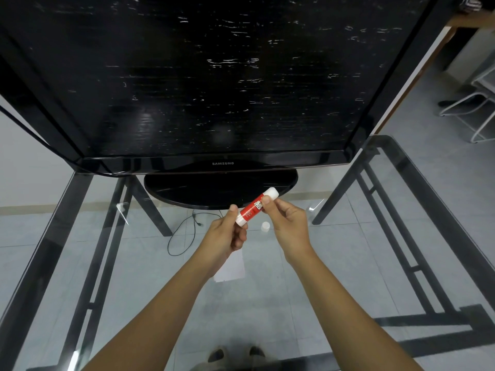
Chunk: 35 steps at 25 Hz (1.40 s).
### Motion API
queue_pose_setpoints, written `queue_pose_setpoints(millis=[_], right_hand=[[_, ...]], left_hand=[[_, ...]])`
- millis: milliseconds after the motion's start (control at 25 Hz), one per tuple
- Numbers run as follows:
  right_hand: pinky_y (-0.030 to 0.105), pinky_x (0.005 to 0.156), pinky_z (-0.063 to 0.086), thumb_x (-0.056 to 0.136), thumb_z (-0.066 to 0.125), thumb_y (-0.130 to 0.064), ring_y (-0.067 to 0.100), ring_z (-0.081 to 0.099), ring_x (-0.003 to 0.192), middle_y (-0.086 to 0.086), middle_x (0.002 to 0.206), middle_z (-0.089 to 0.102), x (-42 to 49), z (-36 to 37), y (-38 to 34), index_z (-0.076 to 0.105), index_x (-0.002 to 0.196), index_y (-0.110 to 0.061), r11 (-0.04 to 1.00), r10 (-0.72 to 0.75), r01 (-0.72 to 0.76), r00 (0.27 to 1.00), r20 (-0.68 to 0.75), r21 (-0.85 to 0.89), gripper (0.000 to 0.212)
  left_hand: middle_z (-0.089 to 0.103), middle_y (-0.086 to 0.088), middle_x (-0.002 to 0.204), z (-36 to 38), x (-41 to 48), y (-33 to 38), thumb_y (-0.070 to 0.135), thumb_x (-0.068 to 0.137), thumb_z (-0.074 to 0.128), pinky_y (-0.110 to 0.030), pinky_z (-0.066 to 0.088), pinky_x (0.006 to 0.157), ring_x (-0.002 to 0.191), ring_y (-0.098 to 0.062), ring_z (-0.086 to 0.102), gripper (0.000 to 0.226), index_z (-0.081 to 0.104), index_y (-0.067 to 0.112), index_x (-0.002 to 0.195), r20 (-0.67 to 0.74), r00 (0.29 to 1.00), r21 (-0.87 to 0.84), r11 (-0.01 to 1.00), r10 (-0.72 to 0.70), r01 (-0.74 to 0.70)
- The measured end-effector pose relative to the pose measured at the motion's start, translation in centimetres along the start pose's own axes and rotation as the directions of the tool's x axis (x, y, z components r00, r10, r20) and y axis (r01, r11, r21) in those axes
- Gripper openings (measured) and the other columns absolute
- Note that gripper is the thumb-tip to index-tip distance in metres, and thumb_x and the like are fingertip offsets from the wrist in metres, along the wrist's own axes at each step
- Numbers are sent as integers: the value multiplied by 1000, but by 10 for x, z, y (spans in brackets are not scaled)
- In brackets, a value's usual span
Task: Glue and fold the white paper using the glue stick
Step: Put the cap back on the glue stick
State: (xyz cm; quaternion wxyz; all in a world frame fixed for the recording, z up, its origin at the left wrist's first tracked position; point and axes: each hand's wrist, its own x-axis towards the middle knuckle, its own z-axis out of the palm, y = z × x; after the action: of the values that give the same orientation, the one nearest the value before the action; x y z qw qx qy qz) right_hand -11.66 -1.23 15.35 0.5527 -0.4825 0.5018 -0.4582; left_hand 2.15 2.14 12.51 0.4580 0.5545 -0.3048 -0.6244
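Two hands: your left hand (225, 234) pinches the base and your right hand (288, 223) the middle of the red-and-white plastic glue stick (254, 207) — held in the air, likely for twisting.
Paper: white rectangular sheet (231, 266) flat on the glass table (348, 263) — under your left wrist.
Cap: small white cap (265, 226) beside it.

glass table top (401, 236) open on the left and right sides and along the near edge; both forearms enter from the near edge with bare glass on either side of them. far side blocked: monitor (203, 76) spans most of the table's width, its oval stand (187, 188) sits on the glass just beyond the hands, with only a low gap between the bezel and the stand. near centre, white paper (231, 266) lies flat under the left hand (225, 236), and a small white cap (265, 226) stands between the two hands, close to the right hand (290, 223).
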Motion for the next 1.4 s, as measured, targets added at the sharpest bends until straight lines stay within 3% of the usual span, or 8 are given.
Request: queue_pose_setpoints(millis=[160, 240, 360, 600, 720, 840, 1160, 1400], right_hand=[[1, 64, 42, 79, 62, -43, -7, 63, 81, -17, 73, 71, 3, 3, 0, 69, 78, -35, 1000, -8, 8, 1000, 5, -11, 10], [2, 63, 44, 78, 62, -45, -6, 63, 76, -13, 71, 69, 6, 3, -1, 69, 75, -34, 1000, -17, 17, 1000, -14, -15, 14], [2, 62, 43, 79, 62, -43, -7, 63, 76, -17, 69, 70, 8, 1, -3, 69, 73, -34, 1000, -20, 20, 1000, -11, -16, 12], [2, 64, 43, 73, 61, -48, -6, 64, 81, -14, 73, 71, 8, 3, -1, 69, 80, -33, 1000, -24, 24, 1000, 14, -12, 19], [2, 62, 44, 73, 61, -49, -7, 62, 73, -10, 73, 68, 9, 3, 0, 69, 73, -33, 999, -21, 20, 1000, -19, -37, 17], [3, 61, 45, 74, 61, -48, -8, 62, 72, -13, 67, 68, 11, 2, -1, 69, 67, -39, 998, -32, 31, 999, -20, -47, 15], [1, 64, 43, 72, 61, -51, -7, 64, 81, -19, 74, 71, 12, 0, -1, 71, 70, -42, 999, -35, 35, 999, 7, -3, 13], [3, 63, 44, 78, 63, -43, -5, 64, 76, -15, 70, 70, 17, -4, 7, 70, 73, -34, 999, -28, 28, 1000, -10, -34, 13]], left_hand=[[56, 3, 51, 5, 4, 3, 62, 87, 34, -20, 42, 50, 45, -8, 47, 54, 60, 15, 76, -71, 996, 30, 998, -52, 54], [64, 4, 62, 3, 1, 1, 60, 84, 43, -20, 47, 59, 55, -7, 54, 44, 60, 20, 90, -64, 994, 40, 995, 90, -88], [63, 6, 64, 0, -3, 2, 59, 79, 50, -15, 48, 59, 59, -6, 55, 39, 61, 22, 88, -26, 978, 107, 973, 208, -204], [48, 1, 51, -1, -2, 14, 58, 88, 39, -18, 36, 43, 43, -9, 39, 51, 58, 13, 73, 86, 985, -125, 980, -148, 158], [65, -2, 68, 1, -1, 7, 57, 86, 42, -20, 48, 56, 54, -10, 58, 44, 59, 17, 97, -7, 1000, -19, 1000, -6, 6], [69, 4, 79, 1, -5, 4, 55, 79, 51, -15, 50, 63, 66, -8, 63, 39, 59, 23, 101, 18, 977, 120, 970, 211, -212], [59, -1, 56, 3, -4, 11, 57, 81, 47, -16, 45, 49, 47, -9, 49, 47, 61, 12, 78, 86, 996, -69, 997, -14, 20], [67, 5, 98, 1, -4, 7, 43, 78, 62, -12, 50, 69, 86, -9, 67, 25, 65, 31, 100, -19, 971, 39, 971, 237, -236]])
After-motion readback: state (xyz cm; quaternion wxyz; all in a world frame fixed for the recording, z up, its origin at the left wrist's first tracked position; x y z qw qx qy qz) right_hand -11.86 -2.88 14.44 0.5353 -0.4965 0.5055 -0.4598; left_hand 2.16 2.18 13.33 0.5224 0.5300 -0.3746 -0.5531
